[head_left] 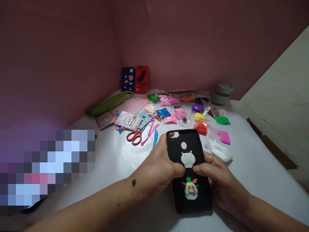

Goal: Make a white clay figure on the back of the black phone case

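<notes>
A black phone case (177, 193) is held up, tilted, between my two hands over the white table. My left hand (159, 164) grips its left edge, thumb pressed near the bottom of a flat white clay shape (187, 159) with two small points on top. My right hand (217, 174) grips the right edge, its thumb at the other lower side of that white shape. Lower on the case sits a white clay figure (191, 190) with green, pink, yellow and red-striped parts. The fingers behind the case are hidden.
Red-handled scissors (134, 137), a pink clay tool (148, 132) and small cards (127, 120) lie beyond the case. Bags of coloured clay, such as a white one (220, 150), spread across the back. Two decorated cases (141, 79) lean on the wall; a pixelated area covers the left.
</notes>
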A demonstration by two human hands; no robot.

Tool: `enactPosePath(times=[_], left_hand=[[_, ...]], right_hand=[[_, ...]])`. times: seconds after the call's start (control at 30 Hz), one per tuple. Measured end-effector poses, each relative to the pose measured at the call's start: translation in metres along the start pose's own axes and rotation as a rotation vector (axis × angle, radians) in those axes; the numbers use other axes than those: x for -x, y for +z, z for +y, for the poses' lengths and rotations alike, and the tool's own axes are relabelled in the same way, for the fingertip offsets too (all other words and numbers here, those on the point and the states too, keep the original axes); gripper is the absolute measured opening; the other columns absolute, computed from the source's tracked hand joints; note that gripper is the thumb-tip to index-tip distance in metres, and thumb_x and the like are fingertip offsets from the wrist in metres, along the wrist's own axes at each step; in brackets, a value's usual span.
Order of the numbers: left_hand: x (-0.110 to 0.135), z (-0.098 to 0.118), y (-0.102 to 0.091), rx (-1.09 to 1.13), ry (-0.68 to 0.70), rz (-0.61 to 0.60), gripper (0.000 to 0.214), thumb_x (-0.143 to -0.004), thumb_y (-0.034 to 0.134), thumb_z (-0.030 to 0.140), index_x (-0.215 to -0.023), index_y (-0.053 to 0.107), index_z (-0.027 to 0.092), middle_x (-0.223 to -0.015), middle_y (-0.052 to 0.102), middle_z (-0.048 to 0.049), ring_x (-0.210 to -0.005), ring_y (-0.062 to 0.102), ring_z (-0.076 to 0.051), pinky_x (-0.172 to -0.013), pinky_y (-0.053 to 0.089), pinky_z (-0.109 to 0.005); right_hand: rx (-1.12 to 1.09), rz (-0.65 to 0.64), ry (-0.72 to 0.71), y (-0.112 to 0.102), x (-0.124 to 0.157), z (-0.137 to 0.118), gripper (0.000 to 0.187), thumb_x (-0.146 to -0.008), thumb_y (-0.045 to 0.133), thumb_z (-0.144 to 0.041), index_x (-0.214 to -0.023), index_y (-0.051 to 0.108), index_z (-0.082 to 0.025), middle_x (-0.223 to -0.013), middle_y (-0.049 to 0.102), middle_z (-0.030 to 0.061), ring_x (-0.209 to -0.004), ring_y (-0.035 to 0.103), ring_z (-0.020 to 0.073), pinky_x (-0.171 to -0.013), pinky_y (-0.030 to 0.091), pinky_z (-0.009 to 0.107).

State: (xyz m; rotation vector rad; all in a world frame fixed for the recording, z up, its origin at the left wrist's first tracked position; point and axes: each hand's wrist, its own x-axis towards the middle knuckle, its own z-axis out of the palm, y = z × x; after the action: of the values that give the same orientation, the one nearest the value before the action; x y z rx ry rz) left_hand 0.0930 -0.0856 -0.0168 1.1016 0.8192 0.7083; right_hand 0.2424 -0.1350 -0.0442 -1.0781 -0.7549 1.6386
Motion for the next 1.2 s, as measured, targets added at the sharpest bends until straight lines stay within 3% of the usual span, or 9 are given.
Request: enactPosePath(times=[0.57,0.73,0.83,0.93,1.03,1.13,1.2], left_hand=[[0.002,0.003,-0.002,-0.005,-0.017,-0.019,0.063,-0.056,0.063,-0.003,-0.114,0.046,0.016,-0.095,0.06,-0.0031,-0.084,0.056,-0.016,-0.068,0.043,-0.025],[-0.003,0.004,-0.007,0.078,-0.035,0.028,0.027,-0.079,0.062,0.021,-0.103,0.054,0.014,-0.086,0.06,-0.004,-0.084,0.057,-0.017,-0.072,0.044,-0.026],[-0.007,0.003,-0.008,0.134,-0.058,0.055,0.018,-0.086,0.055,0.028,-0.098,0.057,0.014,-0.078,0.058,-0.0027,-0.073,0.056,-0.014,-0.068,0.045,-0.025],[-0.01,0.003,-0.01,0.159,-0.056,0.084,0.015,-0.087,0.053,0.021,-0.099,0.057,0.013,-0.078,0.06,-0.003,-0.069,0.057,-0.012,-0.071,0.047,-0.025],[-0.013,0.004,-0.013,0.137,-0.052,0.104,0.021,-0.086,0.054,0.019,-0.108,0.055,0.017,-0.08,0.062,-0.0033,-0.07,0.06,-0.013,-0.066,0.048,-0.025],[-0.017,0.0,-0.016,0.057,-0.068,0.13,0.026,-0.085,0.056,0.021,-0.11,0.054,0.021,-0.076,0.061,-0.0017,-0.065,0.059,-0.014,-0.057,0.045,-0.023],[-0.019,-0.004,-0.017,0.02,-0.057,0.142,0.025,-0.084,0.057,0.022,-0.109,0.054,0.021,-0.074,0.06,-0.0011,-0.062,0.058,-0.013,-0.055,0.043,-0.022]], right_hand=[[-0.036,-0.003,-0.001,0.001,0.0,-0.002,0.015,-0.064,0.063,-0.013,-0.077,0.069,-0.018,-0.066,0.067,0.0013,-0.06,0.058,0.015,-0.056,0.046,0.026],[-0.025,-0.029,0.032,0.001,0.001,-0.001,0.025,-0.067,0.061,-0.014,-0.09,0.07,-0.017,-0.077,0.071,0.0054,-0.064,0.062,0.0179,-0.064,0.049,0.031],[-0.028,-0.043,0.036,0.001,0.001,-0.001,0.024,-0.068,0.062,-0.016,-0.091,0.069,-0.017,-0.08,0.07,0.006,-0.071,0.063,0.0203,-0.068,0.049,0.033],[-0.092,0.042,-0.038,-0.003,0.0,-0.008,0.012,-0.072,0.064,-0.026,-0.082,0.067,-0.019,-0.069,0.061,0.0015,-0.063,0.057,0.0157,-0.057,0.048,0.026],[-0.142,0.227,-0.164,-0.01,-0.003,-0.019,0.016,-0.072,0.064,-0.033,-0.078,0.067,-0.019,-0.067,0.054,0.0,-0.056,0.049,0.0116,-0.047,0.044,0.02],[-0.129,0.37,-0.247,-0.017,-0.006,-0.028,0.012,-0.065,0.067,-0.018,-0.077,0.067,-0.018,-0.075,0.058,0.0007,-0.056,0.047,0.0084,-0.045,0.044,0.016],[-0.09,0.414,-0.255,-0.02,-0.007,-0.031,0.02,-0.06,0.067,-0.005,-0.076,0.067,-0.017,-0.076,0.06,0.0007,-0.056,0.049,0.0073,-0.047,0.046,0.015]])
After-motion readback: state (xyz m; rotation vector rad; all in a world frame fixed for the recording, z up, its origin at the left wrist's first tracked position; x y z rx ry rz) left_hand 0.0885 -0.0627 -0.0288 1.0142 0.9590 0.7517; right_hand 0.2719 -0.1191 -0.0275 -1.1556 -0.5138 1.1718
